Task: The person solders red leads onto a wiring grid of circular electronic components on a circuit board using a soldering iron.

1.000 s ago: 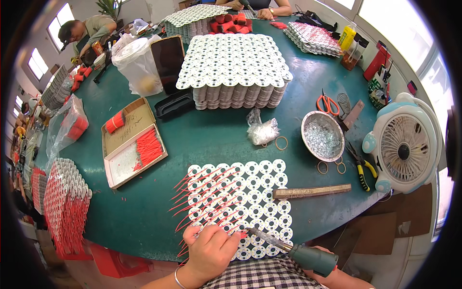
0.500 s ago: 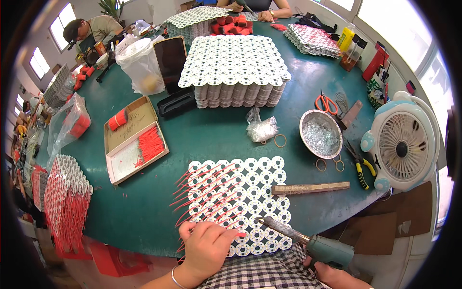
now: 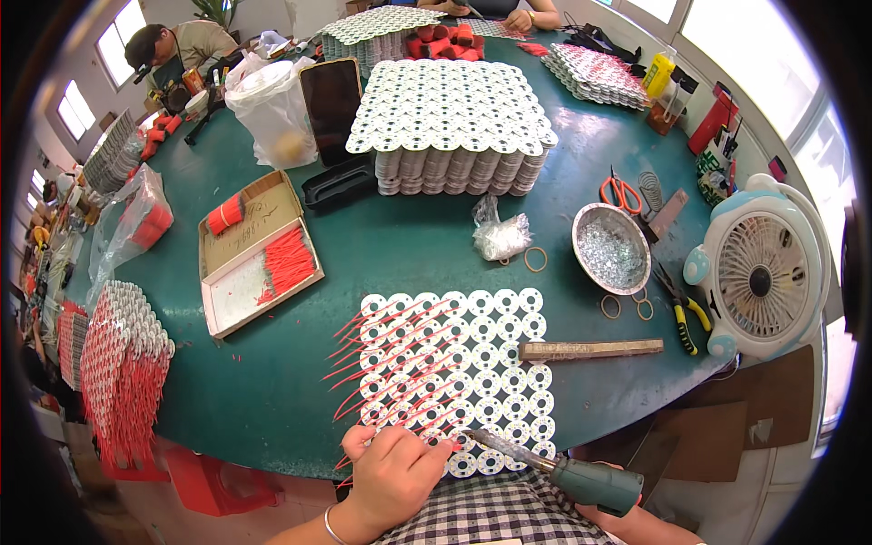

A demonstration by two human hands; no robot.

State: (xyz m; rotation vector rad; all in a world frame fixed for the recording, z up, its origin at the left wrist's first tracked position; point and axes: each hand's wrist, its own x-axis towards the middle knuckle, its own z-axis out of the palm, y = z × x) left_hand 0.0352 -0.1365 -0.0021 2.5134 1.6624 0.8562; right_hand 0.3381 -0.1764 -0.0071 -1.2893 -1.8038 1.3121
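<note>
Green: saw the tabletop [image 3: 272,391] first, broad and curved; noted the tall stack [image 3: 454,109] of white disc boards farther across; found the panel [image 3: 468,361] of white rings lying flat by the near edge; made out the soldering iron [image 3: 590,483], slanted, with its tip beside the left fingertips, but could not tell of contact; saw the left hand [image 3: 395,468] curled over the panel's lower left; saw the right hand [image 3: 607,522] well apart, wrapped around the iron's handle, mostly hidden; noticed red wires [image 3: 345,370] slanting across the left columns; lastly spotted a red piece [image 3: 455,445], pinched in the left fingertips.

left wrist [image 3: 356,520]: thin silver-toned bangle [image 3: 332,527] | torso: dark-and-white checked garment [image 3: 481,507]
</note>
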